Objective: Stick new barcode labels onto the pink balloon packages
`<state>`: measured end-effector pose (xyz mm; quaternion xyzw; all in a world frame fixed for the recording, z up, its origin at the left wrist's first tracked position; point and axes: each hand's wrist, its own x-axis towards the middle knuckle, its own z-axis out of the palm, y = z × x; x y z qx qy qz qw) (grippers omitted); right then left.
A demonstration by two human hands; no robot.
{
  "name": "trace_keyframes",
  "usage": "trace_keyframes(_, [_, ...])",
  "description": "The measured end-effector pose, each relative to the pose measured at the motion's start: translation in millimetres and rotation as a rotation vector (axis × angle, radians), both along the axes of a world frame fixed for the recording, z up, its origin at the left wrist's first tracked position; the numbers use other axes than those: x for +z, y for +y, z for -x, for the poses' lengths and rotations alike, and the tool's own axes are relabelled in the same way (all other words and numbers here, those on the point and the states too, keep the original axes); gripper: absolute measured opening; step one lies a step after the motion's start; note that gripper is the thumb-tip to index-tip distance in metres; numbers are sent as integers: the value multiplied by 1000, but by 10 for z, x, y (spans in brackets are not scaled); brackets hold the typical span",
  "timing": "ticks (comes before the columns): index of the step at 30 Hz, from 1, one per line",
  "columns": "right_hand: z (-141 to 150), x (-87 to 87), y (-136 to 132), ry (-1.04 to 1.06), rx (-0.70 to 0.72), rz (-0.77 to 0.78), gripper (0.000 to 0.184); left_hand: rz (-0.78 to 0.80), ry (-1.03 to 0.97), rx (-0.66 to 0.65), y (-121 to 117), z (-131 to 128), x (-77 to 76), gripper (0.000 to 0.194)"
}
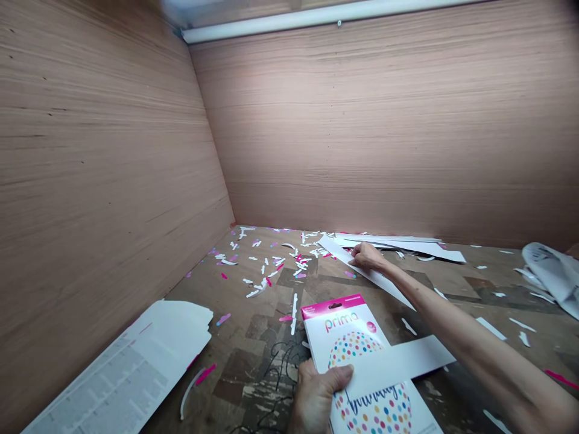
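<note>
Left hand: the left hand (314,395) sits at the near edge, closed around the side of a printed card packet (362,355), thumb lying across the top and the fingers hidden beneath.
Right hand: the right hand (367,256) reaches far across the surface, palm down, fingers curled onto a long white strip (362,271); whether it pinches the strip or only presses on it cannot be told.
Packet: it lies near and right of centre, with a pink header, the word "prima" and rainbow polka-dot circles on a white face.
Strip on the packet: a broad white card strip (402,364) lies across the packet, one end under the left thumb, the other past the packet's right edge.
Far pieces: more white strips (389,240) lie stacked just beyond the right hand.
Handling: thin card like this is likely to skate over loose bits, so flat, even finger pressure suits it better than a pinch at one corner; holding the packet by its edge leaves most of the print uncovered.
Around: pink and white paper scraps (271,265) scatter across a worn, patchy tabletop (452,280), a printed white sheet (126,374) lies near left, crumpled white paper (552,277) lies far right, and thin black wire (278,367) curls beside the packet, all within veneered wooden walls (407,132).
</note>
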<state>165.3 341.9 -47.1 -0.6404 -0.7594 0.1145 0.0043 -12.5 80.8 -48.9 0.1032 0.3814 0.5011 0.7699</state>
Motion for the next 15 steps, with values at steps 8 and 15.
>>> trace_keyframes(8, [-217,539,-3,-109,119,-308,7,-4,-29,0,-2,0,-35,42])
trace_keyframes(15, [-728,1222,305,-309,231,-708,26,13,-33,-6,19,0,-55,47])
